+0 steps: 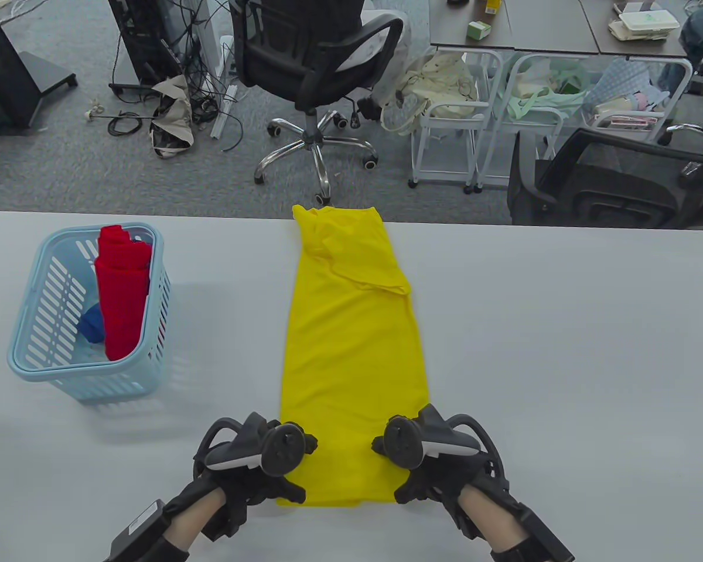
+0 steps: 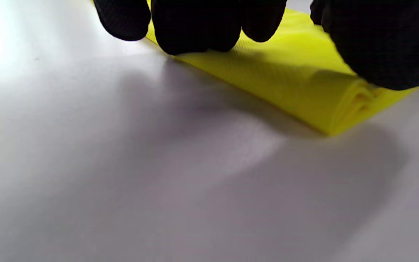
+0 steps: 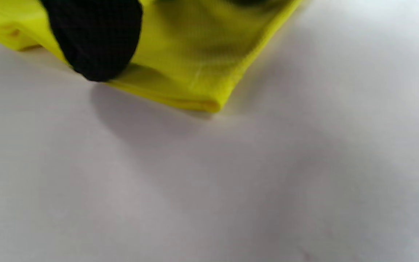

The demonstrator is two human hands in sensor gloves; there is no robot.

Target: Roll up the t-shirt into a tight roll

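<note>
- My left hand (image 1: 252,462) sits at the near left corner of the yellow t-shirt (image 1: 351,351); the left wrist view shows my gloved fingers (image 2: 195,25) curled down onto the cloth's top and my thumb (image 2: 380,43) down at the near hem, so my grip there is clamped on the shirt's corner.
- My right hand (image 1: 433,462) sits at the shirt's near right corner; the right wrist view shows one black fingertip (image 3: 93,40) lying over the hem while the rest of the hand is out of frame, so I cannot tell whether that grip is pinching the cloth or only pressing it.
- The shirt's near hem (image 3: 195,102) looks thick and doubled at both corners, several layers showing at the edge.
- The t-shirt lies flat on the grey table (image 1: 562,351), folded into a long narrow strip that runs from my hands straight away to the table's far edge, with a sleeve (image 1: 369,263) folded across its far end.
- Left of the shirt, well apart from it, stands a light blue basket (image 1: 47,374) with a red roll of cloth (image 1: 123,293) upright inside and a blue piece (image 1: 92,325) beside that roll.
- Beyond the shirt's far end, off the table, stands a black office chair (image 1: 316,58) on the carpet.
</note>
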